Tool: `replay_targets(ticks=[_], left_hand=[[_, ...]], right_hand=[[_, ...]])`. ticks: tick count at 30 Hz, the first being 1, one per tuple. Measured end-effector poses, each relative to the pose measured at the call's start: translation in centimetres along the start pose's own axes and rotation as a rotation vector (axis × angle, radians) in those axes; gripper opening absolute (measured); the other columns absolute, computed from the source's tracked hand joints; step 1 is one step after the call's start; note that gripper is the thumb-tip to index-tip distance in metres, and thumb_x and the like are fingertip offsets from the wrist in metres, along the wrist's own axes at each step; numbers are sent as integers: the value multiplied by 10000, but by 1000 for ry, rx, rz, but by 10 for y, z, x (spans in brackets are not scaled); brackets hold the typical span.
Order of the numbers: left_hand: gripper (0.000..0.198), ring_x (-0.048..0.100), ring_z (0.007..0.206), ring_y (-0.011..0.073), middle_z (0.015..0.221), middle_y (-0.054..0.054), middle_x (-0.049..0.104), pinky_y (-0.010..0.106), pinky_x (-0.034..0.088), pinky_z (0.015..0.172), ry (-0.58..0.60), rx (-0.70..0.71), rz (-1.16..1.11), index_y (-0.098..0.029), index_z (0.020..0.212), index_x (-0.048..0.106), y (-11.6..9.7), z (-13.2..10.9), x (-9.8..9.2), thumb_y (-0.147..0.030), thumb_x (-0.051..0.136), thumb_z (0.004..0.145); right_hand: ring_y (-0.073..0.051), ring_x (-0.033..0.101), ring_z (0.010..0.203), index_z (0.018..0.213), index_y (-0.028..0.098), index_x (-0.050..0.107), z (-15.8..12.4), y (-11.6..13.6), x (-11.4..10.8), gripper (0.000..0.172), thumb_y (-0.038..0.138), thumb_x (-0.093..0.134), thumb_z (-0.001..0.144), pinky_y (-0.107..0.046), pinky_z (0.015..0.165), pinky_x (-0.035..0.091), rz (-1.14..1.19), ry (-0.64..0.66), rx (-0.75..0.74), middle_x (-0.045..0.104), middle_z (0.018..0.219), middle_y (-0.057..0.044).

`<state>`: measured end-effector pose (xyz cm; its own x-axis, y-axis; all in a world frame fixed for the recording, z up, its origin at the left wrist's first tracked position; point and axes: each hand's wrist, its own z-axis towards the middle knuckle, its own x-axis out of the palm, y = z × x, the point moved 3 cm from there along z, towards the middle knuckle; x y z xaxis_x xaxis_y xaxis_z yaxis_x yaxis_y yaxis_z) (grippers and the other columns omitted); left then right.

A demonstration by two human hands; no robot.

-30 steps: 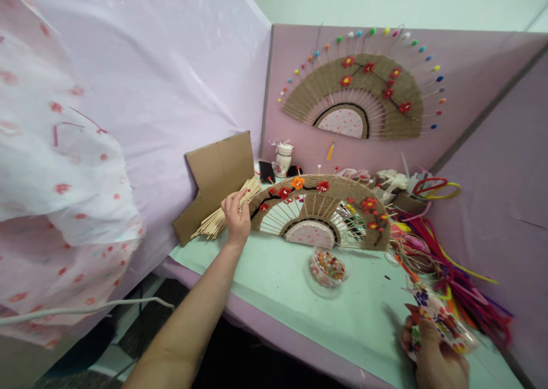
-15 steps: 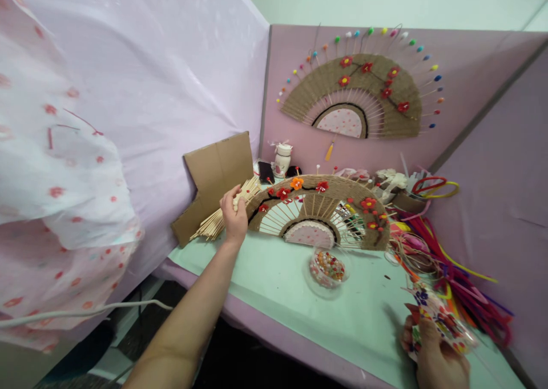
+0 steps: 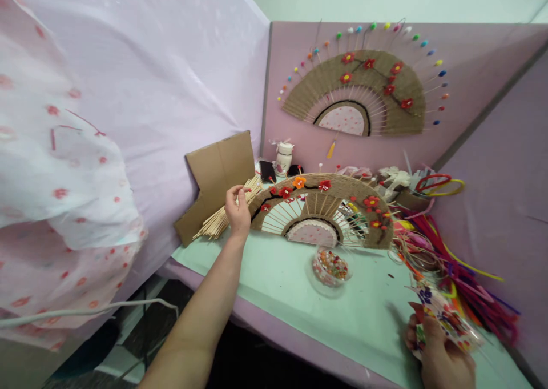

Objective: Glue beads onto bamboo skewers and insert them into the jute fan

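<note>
While the left hand point(image 3: 238, 211) closes its fingers on the bamboo sticks point(image 3: 213, 225) splayed at the left end of the jute fan point(image 3: 342, 192), the right hand point(image 3: 443, 359) grips a clear bead packet point(image 3: 447, 320) at the near right. The fan stands on the green surface point(image 3: 274, 277), and a bead bowl point(image 3: 330, 265) sits just in front of it.

Rough jute-wound fan point(image 3: 319, 203), bare wooden sticks point(image 3: 214, 224), matt cardboard point(image 3: 216, 175)
</note>
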<state>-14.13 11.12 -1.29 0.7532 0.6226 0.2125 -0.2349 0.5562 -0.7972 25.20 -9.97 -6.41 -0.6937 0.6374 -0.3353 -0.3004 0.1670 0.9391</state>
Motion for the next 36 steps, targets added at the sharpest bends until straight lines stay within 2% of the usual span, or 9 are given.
replay_targets(ticks=[6,10,15,22,30,36], left_hand=[[275,691,888,182,860,50,700,328,492,862,76,-79,9,-198,1022,562,2,0,3,-445,465,948],[285,673,806,166,800,30,685,315,484,846,103,-82,42,-203,983,582,1,-2,5,-454,451,952],[259,653,773,156,789,26,667,302,489,811,93,-77,-49,-195,937,592,-2,0,6,-444,526,917],[248,643,779,156,777,19,658,299,487,815,93,-95,-59,-187,915,608,0,1,7,-431,568,900],[219,632,724,132,754,2,645,268,477,763,78,-79,-107,-187,900,595,0,1,7,-406,602,887],[233,620,704,122,737,-3,641,253,470,744,76,-59,-119,-186,871,606,-1,1,7,-419,621,875]], right_hand=[[-152,506,564,916,150,618,1,-2,0,730,848,481,753,-328,568,434,-28,-28,-31,559,666,5],[-169,522,580,891,157,618,5,-9,-1,754,877,474,722,-347,583,438,-47,-41,-10,579,668,-8],[-170,528,587,923,148,634,6,-13,-2,754,863,473,742,-346,595,448,-49,-23,-7,579,661,-8],[-160,520,571,945,149,627,9,-23,-3,704,820,495,775,-325,564,441,-28,-19,2,577,685,-6],[-143,512,533,950,142,627,8,-16,0,733,835,502,747,-299,511,442,-6,-22,-9,559,668,5],[-141,521,528,935,150,629,10,-25,-1,646,771,530,784,-293,492,457,32,-28,-20,567,672,1]])
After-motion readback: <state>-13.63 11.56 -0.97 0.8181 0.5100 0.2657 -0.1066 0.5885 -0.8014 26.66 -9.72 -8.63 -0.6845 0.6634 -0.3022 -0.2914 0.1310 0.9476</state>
